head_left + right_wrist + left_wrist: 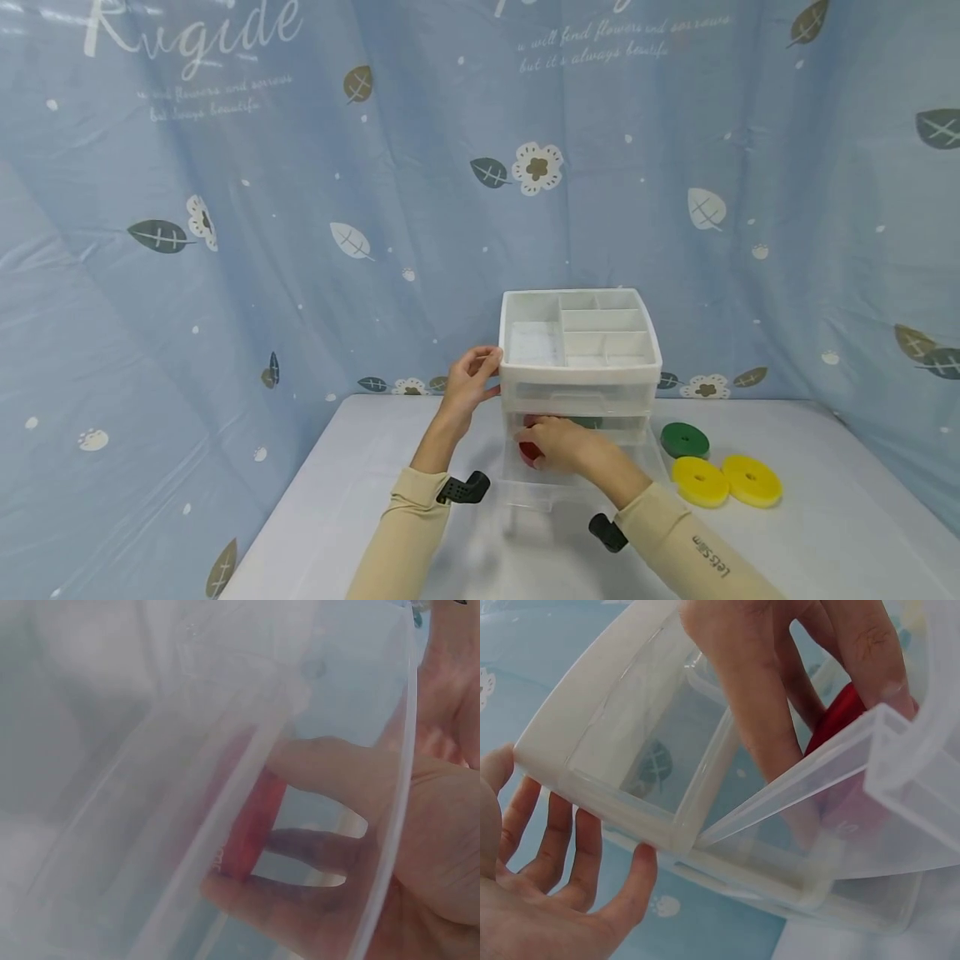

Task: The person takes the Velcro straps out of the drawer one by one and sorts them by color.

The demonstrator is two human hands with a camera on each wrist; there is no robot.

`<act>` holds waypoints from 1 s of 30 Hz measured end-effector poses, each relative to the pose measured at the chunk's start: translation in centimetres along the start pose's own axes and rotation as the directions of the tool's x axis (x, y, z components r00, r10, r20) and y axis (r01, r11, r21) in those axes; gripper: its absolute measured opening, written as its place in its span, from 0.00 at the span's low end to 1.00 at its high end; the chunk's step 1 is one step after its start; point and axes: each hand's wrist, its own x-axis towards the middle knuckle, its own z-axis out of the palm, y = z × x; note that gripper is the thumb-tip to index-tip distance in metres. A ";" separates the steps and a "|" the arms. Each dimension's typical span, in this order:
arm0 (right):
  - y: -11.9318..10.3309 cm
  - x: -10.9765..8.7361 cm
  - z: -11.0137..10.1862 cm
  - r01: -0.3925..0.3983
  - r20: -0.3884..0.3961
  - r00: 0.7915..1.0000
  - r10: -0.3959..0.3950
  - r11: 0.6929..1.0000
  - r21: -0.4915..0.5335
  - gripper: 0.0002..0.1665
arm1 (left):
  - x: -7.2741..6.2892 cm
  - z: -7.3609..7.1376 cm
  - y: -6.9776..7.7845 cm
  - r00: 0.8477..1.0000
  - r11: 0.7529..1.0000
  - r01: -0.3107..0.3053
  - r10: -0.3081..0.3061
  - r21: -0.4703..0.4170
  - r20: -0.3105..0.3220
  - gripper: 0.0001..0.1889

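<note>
Seemingly inside the clear drawer (521, 497), a red disc (259, 821) in the pinch of the right hand's (558, 443) fingers (262, 904).

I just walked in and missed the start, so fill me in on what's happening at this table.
A person's right hand is inside a pulled-out clear drawer, gripping a red disc. The left hand touches the side of the drawer unit. A green disc and two yellow discs lie on the table, to the unit's right. Whether the red one is going in or coming out can't be told.
</note>
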 end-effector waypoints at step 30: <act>0.4 -1.4 -0.8 -0.050 0.047 0.998 0.044 0.990 0.134 0.26 | 0.0 0.0 0.1 1.000 1.000 0.003 -0.003 0.001 0.000 0.25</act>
